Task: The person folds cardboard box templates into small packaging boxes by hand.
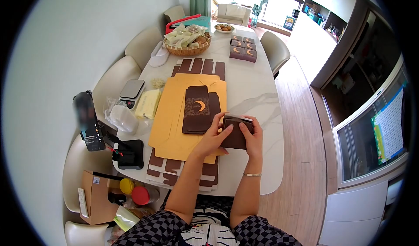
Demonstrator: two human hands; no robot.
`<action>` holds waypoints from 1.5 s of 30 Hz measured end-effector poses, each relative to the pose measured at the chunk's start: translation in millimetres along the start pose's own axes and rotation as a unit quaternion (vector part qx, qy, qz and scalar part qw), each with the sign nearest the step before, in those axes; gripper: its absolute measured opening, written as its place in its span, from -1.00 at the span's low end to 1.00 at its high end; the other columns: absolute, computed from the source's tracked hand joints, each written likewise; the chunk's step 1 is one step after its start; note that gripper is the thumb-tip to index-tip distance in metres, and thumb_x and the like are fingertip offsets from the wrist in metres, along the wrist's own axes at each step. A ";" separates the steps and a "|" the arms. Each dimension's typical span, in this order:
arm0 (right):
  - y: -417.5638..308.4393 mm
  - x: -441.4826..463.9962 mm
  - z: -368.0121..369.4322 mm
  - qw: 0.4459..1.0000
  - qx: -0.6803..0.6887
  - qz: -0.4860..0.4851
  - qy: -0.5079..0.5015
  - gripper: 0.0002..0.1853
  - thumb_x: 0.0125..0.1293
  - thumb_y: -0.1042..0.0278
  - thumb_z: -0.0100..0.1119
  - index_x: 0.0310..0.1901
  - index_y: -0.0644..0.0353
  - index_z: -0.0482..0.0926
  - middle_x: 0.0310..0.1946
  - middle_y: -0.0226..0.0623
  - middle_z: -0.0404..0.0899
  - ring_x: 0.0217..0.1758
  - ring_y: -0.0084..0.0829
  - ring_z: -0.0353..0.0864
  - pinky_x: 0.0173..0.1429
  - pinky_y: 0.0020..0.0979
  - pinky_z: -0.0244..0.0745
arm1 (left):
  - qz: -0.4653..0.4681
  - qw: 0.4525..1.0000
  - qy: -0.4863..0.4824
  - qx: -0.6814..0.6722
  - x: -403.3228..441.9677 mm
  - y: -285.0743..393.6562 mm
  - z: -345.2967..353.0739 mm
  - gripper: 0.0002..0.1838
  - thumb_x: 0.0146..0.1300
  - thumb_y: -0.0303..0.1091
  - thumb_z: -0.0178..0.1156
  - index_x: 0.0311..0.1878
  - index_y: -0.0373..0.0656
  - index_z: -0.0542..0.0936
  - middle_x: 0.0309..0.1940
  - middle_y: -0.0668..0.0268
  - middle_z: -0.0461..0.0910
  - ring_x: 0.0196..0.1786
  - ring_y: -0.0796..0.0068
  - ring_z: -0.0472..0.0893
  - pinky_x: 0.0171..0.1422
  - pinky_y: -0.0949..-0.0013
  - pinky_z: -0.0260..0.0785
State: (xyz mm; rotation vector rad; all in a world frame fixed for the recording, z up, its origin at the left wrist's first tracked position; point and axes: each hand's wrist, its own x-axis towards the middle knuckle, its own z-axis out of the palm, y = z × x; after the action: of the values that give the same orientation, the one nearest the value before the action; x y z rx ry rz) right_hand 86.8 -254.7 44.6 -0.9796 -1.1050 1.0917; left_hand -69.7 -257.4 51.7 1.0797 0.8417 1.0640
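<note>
A small dark brown box point(234, 137) is held between my two hands over the right side of the yellow sheets. My left hand point(215, 135) grips its left side, thumb on the front face. On its right side is my right hand point(253, 134), thumb also on the front. The box's top edge shows a lighter strip. Just left of my hands, flat brown cartons point(198, 119), one with an orange crescent, lie on the yellow card sheets point(168, 119). Brown die-cut sheets point(198, 66) stick out beneath the yellow ones.
Crescent-printed boxes point(243, 49) stand at the table's back right. A wicker basket point(185, 51) holds wrapped packets, with a bowl point(224, 30) behind. On the left are a scale point(132, 89), a yellow pack point(149, 103) and a phone on a stand point(131, 154). Chairs line the left side.
</note>
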 end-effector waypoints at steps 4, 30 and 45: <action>11.0 4.1 -1.1 0.999 -0.002 -0.042 0.016 -0.86 0.32 0.45 0.24 -0.11 0.24 0.58 -0.20 -0.39 0.64 -0.17 -0.60 0.56 -0.10 -0.55 0.52 | -0.001 1.000 -0.026 0.012 3.7 -5.2 -6.2 -0.60 0.41 -0.20 0.14 0.23 0.06 0.27 -0.04 0.30 0.50 -0.15 0.47 0.64 -0.57 0.40 0.58; -1.3 0.8 2.5 0.999 -0.037 0.004 0.012 -0.73 0.46 0.17 0.11 -0.03 0.19 0.60 -0.35 -0.42 0.60 -0.35 -0.69 0.49 -0.31 -0.62 0.42 | -0.010 0.998 0.037 -0.040 4.8 -6.3 -2.9 -0.54 0.38 -0.18 0.18 0.25 0.02 0.28 -0.02 0.21 0.47 -0.18 0.42 0.66 -0.57 0.37 0.60; -15.5 -1.9 8.8 0.999 -0.026 0.021 0.034 -0.73 0.43 0.23 0.15 0.00 0.23 0.57 -0.28 -0.40 0.60 -0.26 -0.65 0.53 -0.24 -0.60 0.48 | 0.098 0.994 0.043 0.030 16.3 -22.6 -5.3 -0.54 0.41 -0.24 0.17 0.28 -0.08 0.30 -0.05 0.23 0.49 -0.21 0.54 0.60 -0.29 0.52 0.55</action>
State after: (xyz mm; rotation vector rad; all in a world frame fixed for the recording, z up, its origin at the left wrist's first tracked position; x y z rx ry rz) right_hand 80.6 -259.1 60.8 -1.0785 -1.0669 1.0611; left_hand -64.1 -242.9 27.9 1.1925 0.8546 1.2632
